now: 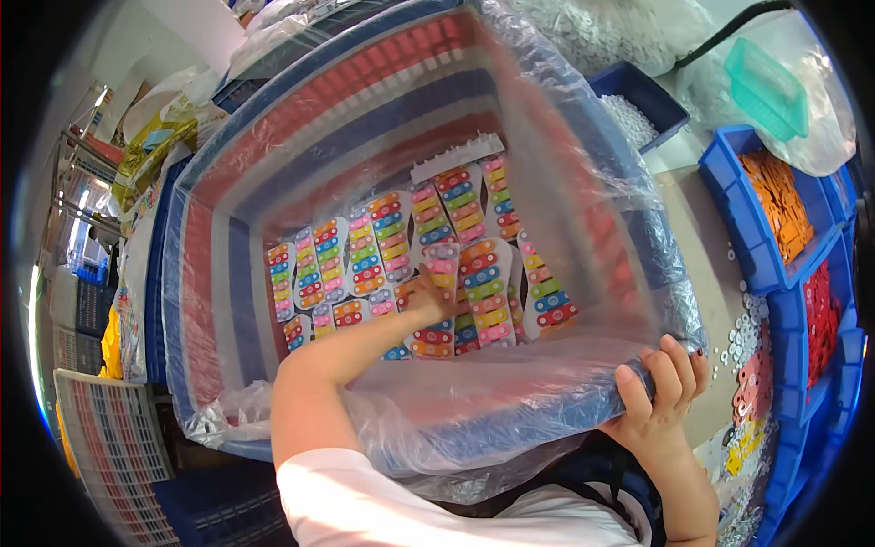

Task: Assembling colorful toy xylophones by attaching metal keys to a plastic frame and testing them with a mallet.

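Reaching with the left hand point(426, 294) deep into a large rectangular basket point(202, 301) with red, white and blue striped inner walls, draped along the near side in crinkled clear plastic film point(474, 383). Holding the left fingers bent and partly spread over a flat toy xylophone with pink and purple bars point(441, 258), near the middle of the basket. Cannot tell, because of blur, whether gripping or merely touching it. Clasping the basket's film-covered near right corner with the right hand point(654, 401), fingers curled over the edge. Set closely around the left hand, in rough rows across the basket's bottom: more white-based toy xylophones with multicoloured bars point(363, 251). At the far end of these rows, a white ridged plastic strip point(458, 158). Beyond the basket's right side: a dark blue tray of small white pieces point(629, 118), a mint-green plastic basket point(766, 87) in clear wrapping, and blue plastic bins point(725, 173) containing flat orange pieces point(777, 201) and small red pieces point(820, 314). Scattered nearer, alongside the bins: small white rings point(746, 328) and yellow flat pieces point(746, 448).
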